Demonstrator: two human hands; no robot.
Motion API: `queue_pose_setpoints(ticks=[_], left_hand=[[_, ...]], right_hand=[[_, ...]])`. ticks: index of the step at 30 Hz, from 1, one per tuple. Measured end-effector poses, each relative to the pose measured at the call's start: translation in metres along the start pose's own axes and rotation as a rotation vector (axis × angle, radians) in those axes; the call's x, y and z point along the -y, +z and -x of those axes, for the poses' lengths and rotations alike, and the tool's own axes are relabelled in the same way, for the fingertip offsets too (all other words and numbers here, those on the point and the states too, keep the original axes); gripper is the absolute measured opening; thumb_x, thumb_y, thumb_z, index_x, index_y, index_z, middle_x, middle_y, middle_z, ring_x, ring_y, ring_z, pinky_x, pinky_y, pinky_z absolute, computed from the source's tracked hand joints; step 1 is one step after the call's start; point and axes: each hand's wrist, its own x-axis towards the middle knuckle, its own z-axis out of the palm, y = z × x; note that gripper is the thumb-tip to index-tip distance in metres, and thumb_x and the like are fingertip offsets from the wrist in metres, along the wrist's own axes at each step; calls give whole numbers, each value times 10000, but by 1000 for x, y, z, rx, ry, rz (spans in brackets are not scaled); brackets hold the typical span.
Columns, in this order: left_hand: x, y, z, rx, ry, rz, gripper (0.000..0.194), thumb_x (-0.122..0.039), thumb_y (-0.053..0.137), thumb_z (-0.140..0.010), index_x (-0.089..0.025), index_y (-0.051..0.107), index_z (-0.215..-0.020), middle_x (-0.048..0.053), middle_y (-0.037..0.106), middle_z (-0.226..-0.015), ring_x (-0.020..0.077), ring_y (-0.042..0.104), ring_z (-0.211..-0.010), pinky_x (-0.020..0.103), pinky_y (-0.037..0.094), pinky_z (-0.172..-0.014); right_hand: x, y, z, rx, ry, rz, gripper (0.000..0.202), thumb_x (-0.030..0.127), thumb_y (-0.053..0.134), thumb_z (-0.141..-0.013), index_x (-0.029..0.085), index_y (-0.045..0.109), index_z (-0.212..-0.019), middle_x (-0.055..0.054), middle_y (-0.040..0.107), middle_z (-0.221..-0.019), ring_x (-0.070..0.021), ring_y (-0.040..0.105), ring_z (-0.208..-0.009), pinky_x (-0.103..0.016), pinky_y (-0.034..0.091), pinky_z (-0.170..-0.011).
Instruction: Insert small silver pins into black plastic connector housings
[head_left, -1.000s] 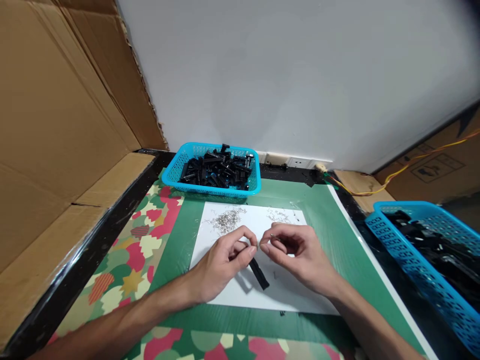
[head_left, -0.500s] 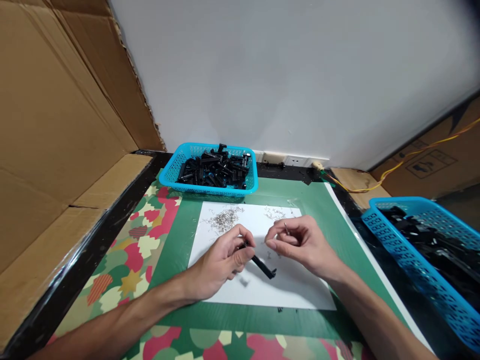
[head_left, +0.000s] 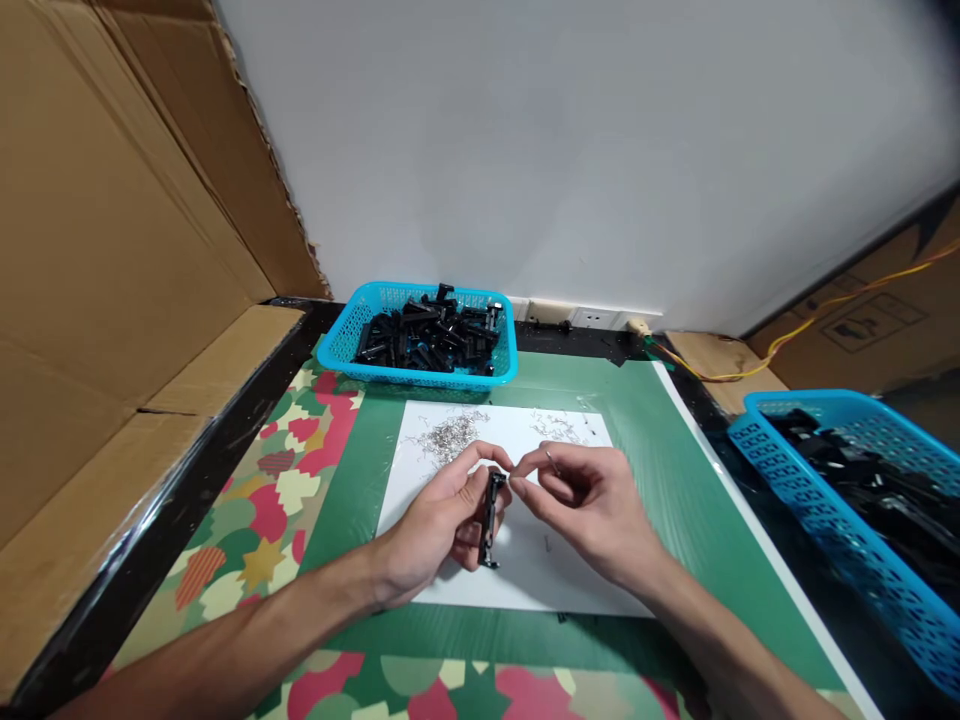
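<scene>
My left hand (head_left: 448, 515) is closed around a slim black plastic part (head_left: 491, 520), which stands nearly upright with its long open side toward me. Close to its upper end, my right hand (head_left: 581, 500) has thumb and forefinger pinched together. A small silvery wire piece (head_left: 553, 462) shows at the right fingers; what lies right at the fingertips is too small to make out. Beneath both hands lies a white sheet (head_left: 592, 590). On it are a dense heap of tiny metal wire pieces (head_left: 450, 437) and a looser scatter of metal pieces (head_left: 555, 427).
A blue basket (head_left: 416, 378) of black plastic parts stands at the back against the wall. Another blue basket (head_left: 825, 520) with black parts is on the right. Cardboard (head_left: 135, 250) walls the left side. Sockets (head_left: 596, 318) and a yellow cable (head_left: 780, 350) are behind.
My left hand has turned the black part from slanting to nearly upright. My right hand has moved left, bringing its fingertips up to the part's upper end.
</scene>
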Motion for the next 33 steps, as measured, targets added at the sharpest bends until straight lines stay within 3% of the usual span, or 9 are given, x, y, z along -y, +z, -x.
queue_pose_setpoints(ticks=[6, 10, 15, 23, 33], left_hand=[[1, 1, -2, -1, -29, 46, 375, -606, 621, -1022, -288, 479, -1161, -60, 449, -806, 53, 322, -542, 124, 290, -454], [0, 2, -2, -12, -28, 50, 383, -611, 629, -1016, -282, 467, -1127, -63, 452, -818, 47, 286, -543, 120, 278, -459], [1, 1, -4, -15, -37, 58, 425, -619, 673, -987, -280, 446, -1107, -80, 387, -774, 49, 245, -542, 120, 234, -472], [4, -1, -5, 5, -23, 37, 391, -602, 641, -1015, -283, 439, -1116, -71, 391, -824, 43, 257, -555, 134, 214, -486], [9, -5, -5, 49, -15, 13, 353, -584, 599, -1044, -283, 426, -1105, -85, 387, -777, 42, 251, -529, 132, 221, -479]], right_hand=[[1, 1, -1, -20, -6, 19, 175, 310, 751, -932, 172, 776, -827, 74, 284, -604, -103, 270, -558, -280, 227, -528], [2, 1, -2, -50, -80, 53, 131, 286, 765, -922, 182, 790, -846, 44, 395, -657, -112, 361, -585, -270, 269, -518], [4, 0, -1, 3, -128, 126, 73, 237, 753, -929, 200, 801, -888, -1, 550, -767, -111, 413, -600, -260, 311, -507], [5, 0, 3, -58, -167, 164, 49, 220, 744, -941, 205, 789, -926, -2, 540, -838, -94, 401, -583, -252, 311, -484], [3, 1, 3, -17, -168, 176, 70, 225, 726, -954, 191, 759, -902, -18, 543, -912, -87, 417, -607, -243, 319, -497]])
